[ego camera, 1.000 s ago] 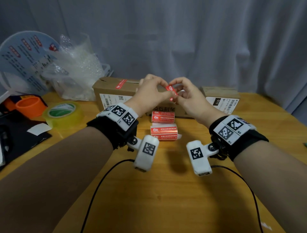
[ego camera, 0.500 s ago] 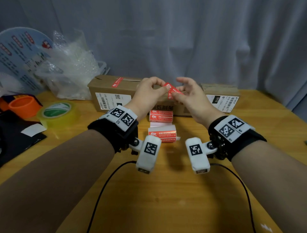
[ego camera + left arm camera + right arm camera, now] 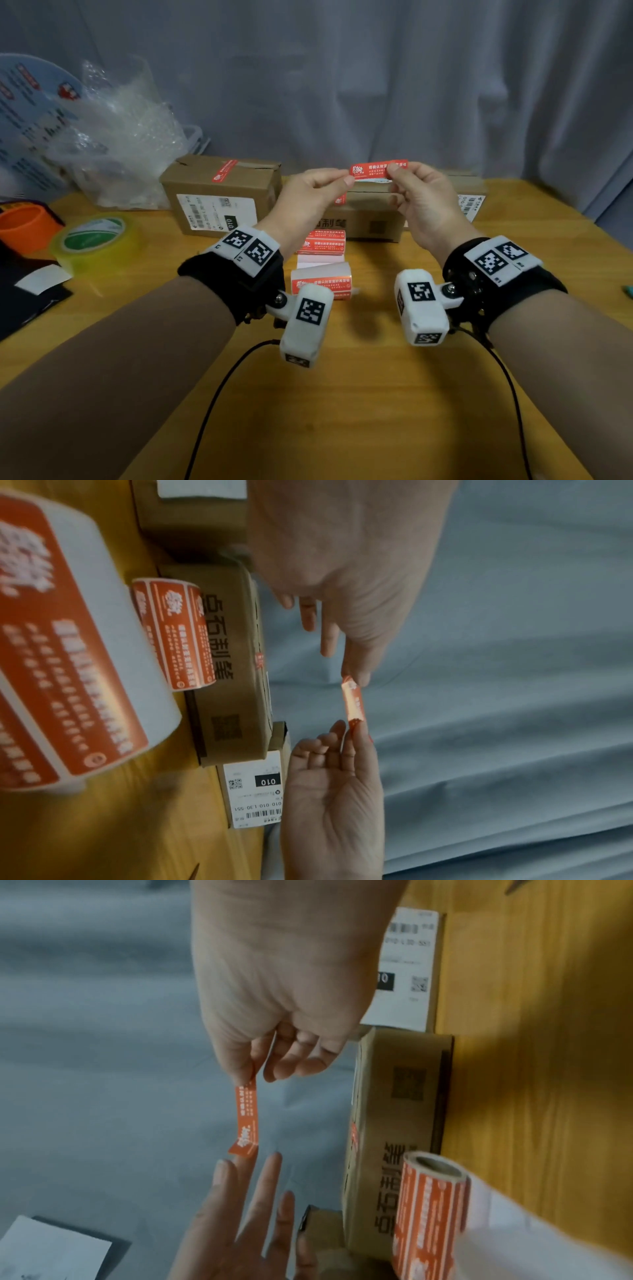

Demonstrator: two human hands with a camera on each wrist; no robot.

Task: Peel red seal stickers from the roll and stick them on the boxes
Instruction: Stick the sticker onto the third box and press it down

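Table [image 3: 342,411], wooden, fills the lower frame of the head view. Boxes counted: three cardboard, in a row across mid-frame. Left box [image 3: 219,192] already carries a red seal on its top; middle box [image 3: 363,219] sits directly behind and below the hands and shows a bit of red at its near top edge; right box [image 3: 474,202] is mostly hidden by the right hand, and I cannot tell if it is sealed. Sticker rolls counted: two, lower centre, the nearer roll [image 3: 322,282] in front of the farther roll [image 3: 325,241], both well below the hands. Tape rolls at left edge: one yellow-green [image 3: 96,240], one orange [image 3: 25,228]. Loose sticker [image 3: 378,169]: one, held in the air above the middle box, long axis running left–right across the frame, roughly level. Left hand [image 3: 308,195] pinches its left end between thumb and fingertip; right hand [image 3: 421,195] pinches its right end likewise, other fingers loosely spread. Both hands equally near the strip; the middle box lies just below and beyond it. Judgement: the coming move is a lowering of the strip onto that box's top seam, strip kept taut and crossing the seam.
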